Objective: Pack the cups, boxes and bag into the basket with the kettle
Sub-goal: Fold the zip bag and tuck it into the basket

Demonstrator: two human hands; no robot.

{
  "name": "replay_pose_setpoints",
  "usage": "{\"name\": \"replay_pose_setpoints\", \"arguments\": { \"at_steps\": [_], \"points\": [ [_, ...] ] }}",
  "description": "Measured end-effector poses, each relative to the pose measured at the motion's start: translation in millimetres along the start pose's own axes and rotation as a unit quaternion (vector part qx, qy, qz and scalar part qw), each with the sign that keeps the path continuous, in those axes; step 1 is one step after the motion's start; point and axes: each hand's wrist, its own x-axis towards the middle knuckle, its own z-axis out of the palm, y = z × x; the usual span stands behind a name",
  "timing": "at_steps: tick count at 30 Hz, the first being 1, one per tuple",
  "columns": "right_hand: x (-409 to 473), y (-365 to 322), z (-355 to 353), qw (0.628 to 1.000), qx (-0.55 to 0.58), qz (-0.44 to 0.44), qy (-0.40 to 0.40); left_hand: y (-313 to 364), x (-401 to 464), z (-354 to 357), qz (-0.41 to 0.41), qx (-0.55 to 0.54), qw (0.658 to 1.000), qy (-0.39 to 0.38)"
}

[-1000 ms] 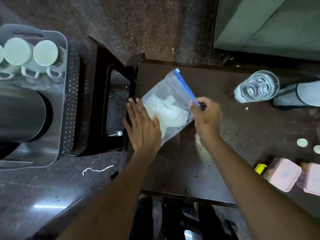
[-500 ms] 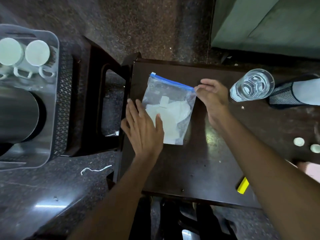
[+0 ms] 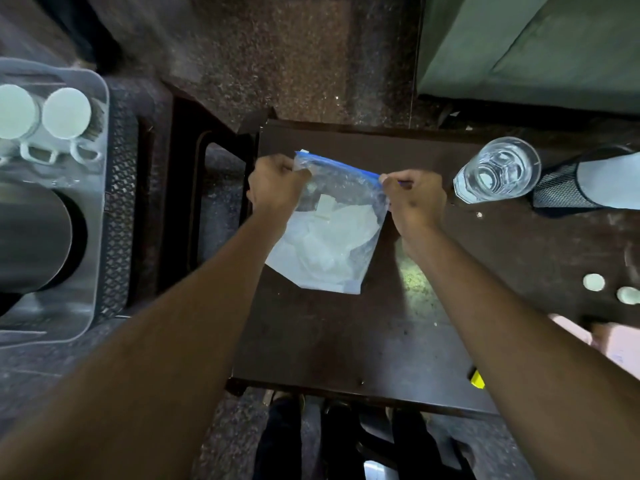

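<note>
A clear zip bag (image 3: 329,237) with a blue seal strip and white contents lies on the dark table (image 3: 346,341). My left hand (image 3: 273,188) pinches the bag's top left corner and my right hand (image 3: 414,195) pinches its top right corner at the seal. The grey basket (image 3: 98,188) stands on a stool at the left, with the steel kettle (image 3: 31,237) in it and two upturned white cups (image 3: 65,112) at its far end. A pink box (image 3: 620,344) shows partly at the right edge, behind my right arm.
A glass of water (image 3: 498,169) and a black mesh holder (image 3: 568,188) stand at the table's far right. Two small white discs (image 3: 594,282) and a yellow item (image 3: 478,379) lie on the right side. A dark stool (image 3: 166,188) sits between basket and table.
My left hand lifted off the bag's face and moved up to grip its top left corner. My right hand keeps hold of the seal end. The bag now hangs slightly raised at the top.
</note>
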Motion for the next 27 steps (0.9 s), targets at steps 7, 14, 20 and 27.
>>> {"name": "replay_pose_setpoints", "arguments": {
  "at_steps": [7, 14, 20, 27],
  "points": [
    [2.0, 8.1, -8.6, 0.978, 0.154, 0.014, -0.143, -16.4, 7.7, -12.1, -0.007, -0.181, 0.98, -0.083],
    [3.4, 6.8, -12.4, 0.973, 0.104, -0.038, -0.203, -18.5, 11.3, -27.5, 0.009, -0.196, 0.956, -0.219],
    [2.4, 10.2, -10.4, 0.972, 0.014, -0.078, -0.223, -22.7, 15.3, -34.5, 0.017, -0.158, 0.959, -0.234],
    [-13.4, 14.3, -5.2, 0.966, 0.083, -0.14, -0.202, -39.3, 8.0, -45.7, 0.083, -0.154, 0.95, -0.26]
  ]
}}
